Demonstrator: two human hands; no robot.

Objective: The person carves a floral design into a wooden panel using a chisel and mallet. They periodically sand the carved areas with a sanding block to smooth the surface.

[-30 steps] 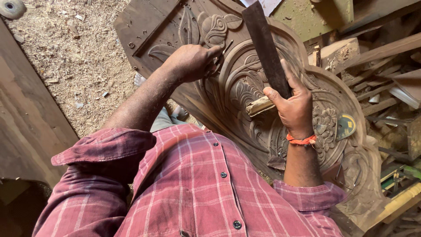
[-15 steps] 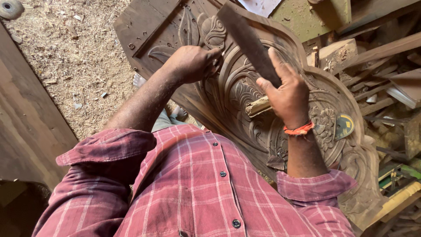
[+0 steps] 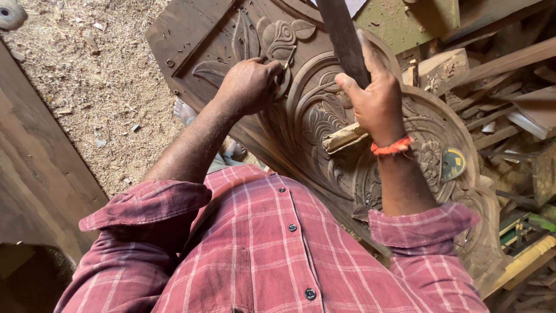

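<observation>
Carved wooden panel (image 3: 324,122), dark, with arches, scrolls and a flower motif, lies tilted across the floor; one plain flat corner sits toward the sawdust floor (image 3: 87,81), and the rounded ornate end runs toward a pile of timber offcuts (image 3: 492,75).

Left hand (image 3: 249,84): fingers closed around a thin metal chisel (image 3: 288,59). The tip rests on the panel just below the carved flower (image 3: 281,36), near the panel's upper edge. The shaft leans up and away from the fist.

Right hand (image 3: 376,104): fingers wrapped around a long, flat, dark wooden mallet bar (image 3: 343,35), held raised above the panel and clear of the chisel head. An orange band (image 3: 392,146) circles that wrist. A pale splintered stick (image 3: 344,138) lies on the carving beneath the wrist.

The person wears a red checked shirt (image 3: 272,255), with both sleeves rolled. A bare foot (image 3: 186,110) shows at the panel's lower edge, beside the sawdust.

Judgement on doing this cut well: the chisel looks set in a narrow groove, so the angle should stay low and steady, with the left fist braced against the wood. Short, light blows from the bar, landing square on the chisel's end, suit detail this fine. A heavy or glancing blow could skid the edge across the petal lines. Whether the panel is braced against anything I cannot tell.
</observation>
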